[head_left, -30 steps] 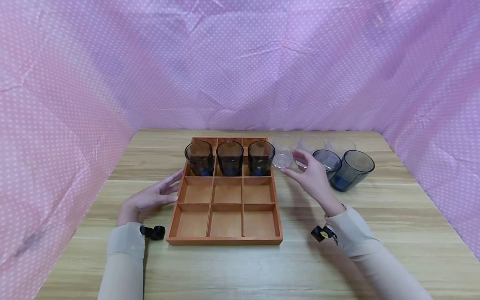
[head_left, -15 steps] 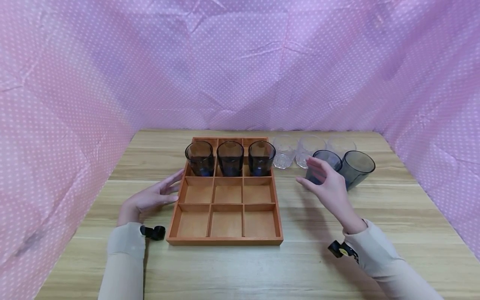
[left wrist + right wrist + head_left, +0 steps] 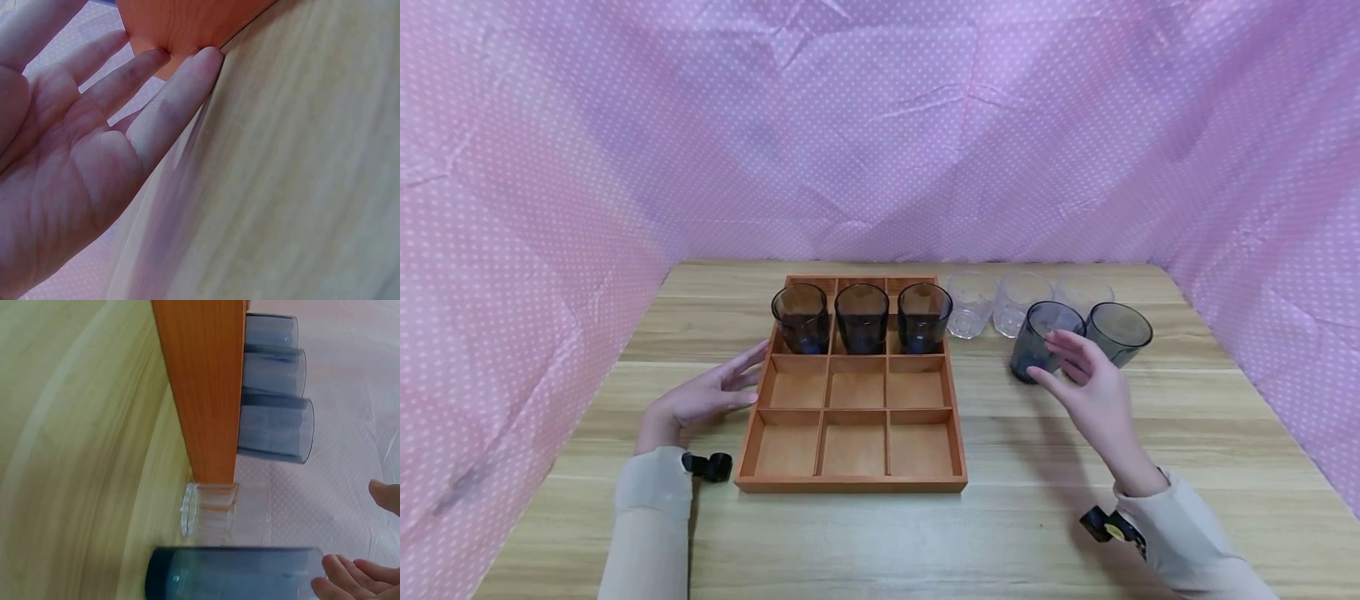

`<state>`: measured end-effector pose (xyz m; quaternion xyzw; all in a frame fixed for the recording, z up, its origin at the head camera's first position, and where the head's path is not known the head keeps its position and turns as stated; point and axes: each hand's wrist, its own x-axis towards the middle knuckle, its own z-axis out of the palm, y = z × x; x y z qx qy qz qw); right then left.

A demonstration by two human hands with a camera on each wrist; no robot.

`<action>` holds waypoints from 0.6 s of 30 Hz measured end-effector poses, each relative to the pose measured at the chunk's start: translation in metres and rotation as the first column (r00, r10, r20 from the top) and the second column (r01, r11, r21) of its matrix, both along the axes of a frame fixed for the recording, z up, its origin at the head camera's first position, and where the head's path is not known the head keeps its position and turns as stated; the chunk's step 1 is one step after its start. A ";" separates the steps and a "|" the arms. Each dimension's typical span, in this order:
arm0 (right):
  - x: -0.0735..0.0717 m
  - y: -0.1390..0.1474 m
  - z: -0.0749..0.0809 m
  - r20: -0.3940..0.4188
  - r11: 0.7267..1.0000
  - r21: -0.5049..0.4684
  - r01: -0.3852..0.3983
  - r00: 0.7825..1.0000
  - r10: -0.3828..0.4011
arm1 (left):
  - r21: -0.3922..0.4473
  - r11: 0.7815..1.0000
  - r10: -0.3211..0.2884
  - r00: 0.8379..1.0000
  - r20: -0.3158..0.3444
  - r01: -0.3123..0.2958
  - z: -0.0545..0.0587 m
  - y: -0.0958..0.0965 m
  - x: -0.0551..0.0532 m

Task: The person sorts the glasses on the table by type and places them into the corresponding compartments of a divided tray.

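My left hand [image 3: 715, 393] rests its straight fingertips against the left side of the wooden compartment box [image 3: 853, 485]; the left wrist view shows these fingers [image 3: 169, 112] on its wall. At the right, my right hand [image 3: 1093, 392] hovers with fingers gently bent and thumb apart, in front of two upright smoky drinking glasses. It partly covers the nearer-left glass [image 3: 1028, 346] and the lower part of the right one [image 3: 1118, 325]. In the right wrist view the fingertips [image 3: 340, 575] come close to the rim of a smoky glass [image 3: 237, 575], with nothing between them and the thumb.
Three dark glasses, including the middle one [image 3: 861, 321], stand in a row toward the box's back. Clear glasses [image 3: 970, 308] line the table right of it, behind the smoky pair. Pink dotted cloth [image 3: 880, 167] surrounds the wooden table [image 3: 880, 550].
My right hand has moved right and toward me, from beside the clear glasses to in front of the smoky pair. The left hand stays at the box.
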<state>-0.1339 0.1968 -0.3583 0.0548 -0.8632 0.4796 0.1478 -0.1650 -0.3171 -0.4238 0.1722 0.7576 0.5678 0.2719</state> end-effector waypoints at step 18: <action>-0.002 0.029 -0.009 0.084 0.977 0.040 0.207 0.974 -0.210 | -0.006 1.000 -0.005 1.000 0.010 0.005 0.001 0.001 -0.001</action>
